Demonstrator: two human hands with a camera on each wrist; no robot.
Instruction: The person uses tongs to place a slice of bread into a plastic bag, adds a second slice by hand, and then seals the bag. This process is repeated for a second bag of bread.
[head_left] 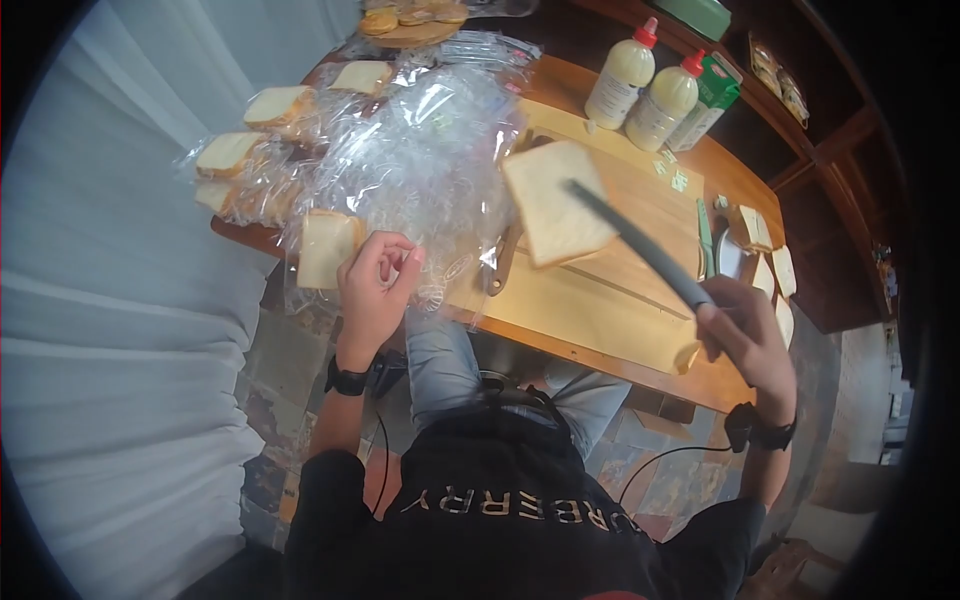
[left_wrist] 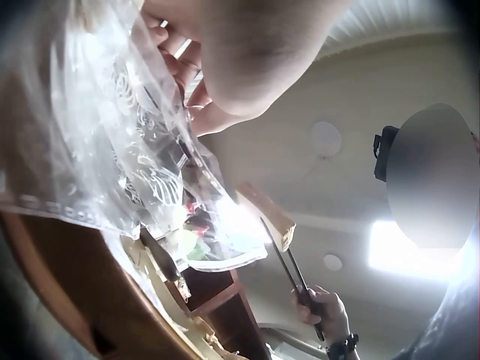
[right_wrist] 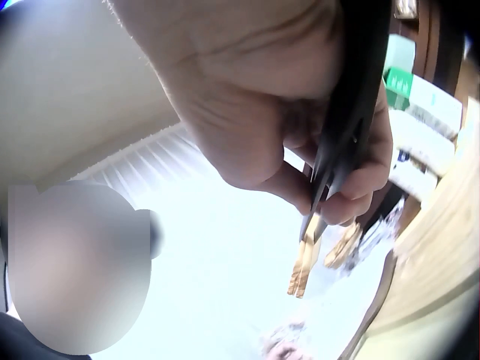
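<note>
Behind a flat wooden board (head_left: 660, 210), two red-capped bottles (head_left: 619, 85) and one green-and-white carton (head_left: 708, 100) are stood on a wooden table (head_left: 555, 85). "BERRY" can be read on a black shirt (head_left: 480, 455). Square, soft-looking white bread (head_left: 558, 205) is held above the board by dark tongs (head_left: 650, 255), themselves gripped by the right hand (head_left: 748, 330); crinkled clear plastic (head_left: 420, 160) is pinched by the left hand (head_left: 375, 285).

Left hand (head_left: 372, 283) half-curled, right hand (head_left: 755, 335) in a grip
</note>
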